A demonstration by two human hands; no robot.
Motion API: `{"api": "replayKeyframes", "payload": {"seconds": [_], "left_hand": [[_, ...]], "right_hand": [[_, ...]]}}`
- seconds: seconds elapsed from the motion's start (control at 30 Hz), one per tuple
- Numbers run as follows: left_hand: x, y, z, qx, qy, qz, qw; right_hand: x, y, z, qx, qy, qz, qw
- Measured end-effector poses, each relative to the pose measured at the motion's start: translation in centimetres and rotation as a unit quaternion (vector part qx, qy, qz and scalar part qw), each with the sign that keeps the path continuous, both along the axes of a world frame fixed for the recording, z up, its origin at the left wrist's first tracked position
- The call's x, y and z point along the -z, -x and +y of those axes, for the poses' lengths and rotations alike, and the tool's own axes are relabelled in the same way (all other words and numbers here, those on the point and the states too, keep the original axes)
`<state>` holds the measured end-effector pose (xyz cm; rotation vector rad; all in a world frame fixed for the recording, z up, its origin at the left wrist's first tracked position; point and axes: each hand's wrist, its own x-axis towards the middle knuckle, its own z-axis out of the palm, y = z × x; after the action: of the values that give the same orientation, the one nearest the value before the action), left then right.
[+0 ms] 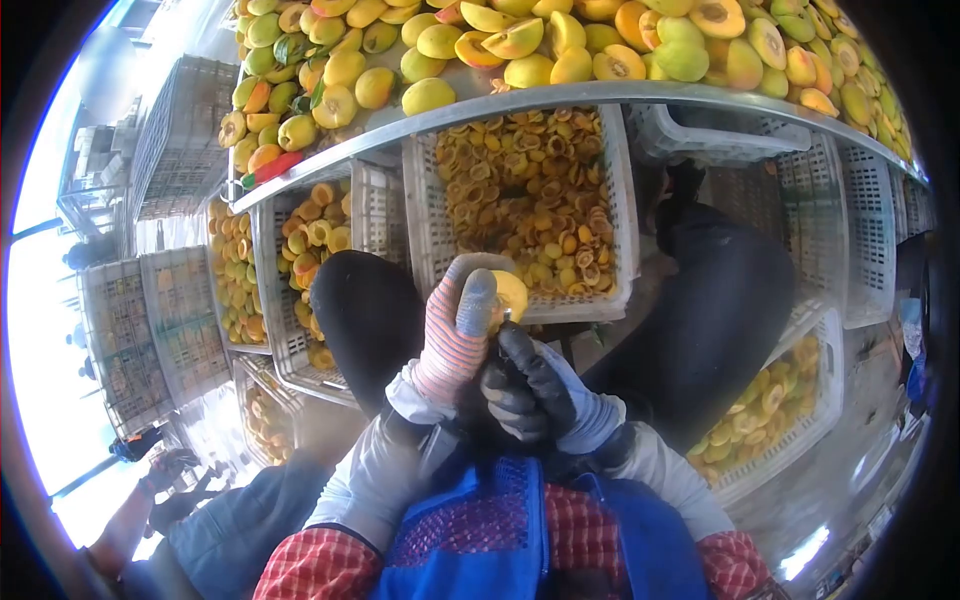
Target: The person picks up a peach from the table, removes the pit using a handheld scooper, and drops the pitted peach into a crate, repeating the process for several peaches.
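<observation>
Near the middle of the view, my left hand, in a striped glove, is closed around a yellow fruit half. My right hand, in a dark glove with a light cuff, is closed close beside it. A small shiny tip shows between the right fingers and the fruit; the rest of that tool is hidden in the hand. Just beyond both hands stands a white crate holding many hollow fruit pieces.
A metal-edged table heaped with fruit spans the top, with a red-handled object at its left. More crates of fruit flank my legs. Another person's arm is at the lower left.
</observation>
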<state>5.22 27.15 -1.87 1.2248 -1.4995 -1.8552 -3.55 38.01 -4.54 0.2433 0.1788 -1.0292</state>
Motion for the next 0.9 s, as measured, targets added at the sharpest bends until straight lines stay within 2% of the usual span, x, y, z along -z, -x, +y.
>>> {"api": "replayKeyframes", "payload": {"seconds": [0.13, 0.17, 0.33, 0.4, 0.5, 0.6, 0.73, 0.77, 0.83, 0.87, 0.9], "left_hand": [[0.8, -0.8, -0.5, 0.046, -0.052, 0.055, 0.996], [1.3, -0.9, -0.5, 0.047, -0.068, 0.070, 0.994], [2.2, -1.5, -1.2, 0.110, 0.052, -0.017, 0.992], [2.1, -1.8, -1.4, 0.131, 0.057, -0.041, 0.989], [2.2, -1.6, 0.0, 0.022, -0.175, 0.087, 0.980], [1.9, -0.7, 1.4, -0.075, -0.272, 0.113, 0.953], [1.7, -0.7, 1.3, -0.085, -0.315, 0.103, 0.940], [2.8, -1.4, 2.0, -0.106, -0.375, 0.143, 0.910], [5.4, -3.2, 2.9, -0.166, -0.318, 0.097, 0.928], [5.9, -3.8, 2.9, -0.189, -0.292, 0.069, 0.935], [4.2, -3.8, 1.9, -0.207, -0.252, 0.044, 0.944]], "right_hand": [[0.0, -0.3, -0.1, -0.005, 0.010, -0.287, 0.958], [0.1, -0.3, -0.2, 0.000, 0.024, -0.308, 0.951], [0.9, -0.9, -0.4, 0.007, 0.077, -0.435, 0.897], [1.1, -1.2, -0.3, 0.010, 0.070, -0.444, 0.893], [1.5, -2.0, 0.1, 0.018, 0.070, -0.435, 0.898], [1.9, -2.3, 0.4, 0.037, 0.069, -0.434, 0.897], [2.4, -1.9, 0.3, 0.040, 0.089, -0.405, 0.909], [1.9, -1.5, 0.1, 0.053, 0.118, -0.399, 0.907], [1.0, -0.1, -0.9, 0.080, 0.184, -0.386, 0.900], [1.9, -0.4, -0.4, 0.093, 0.120, -0.366, 0.918], [3.7, -0.9, 0.2, 0.105, 0.057, -0.343, 0.932]]}}
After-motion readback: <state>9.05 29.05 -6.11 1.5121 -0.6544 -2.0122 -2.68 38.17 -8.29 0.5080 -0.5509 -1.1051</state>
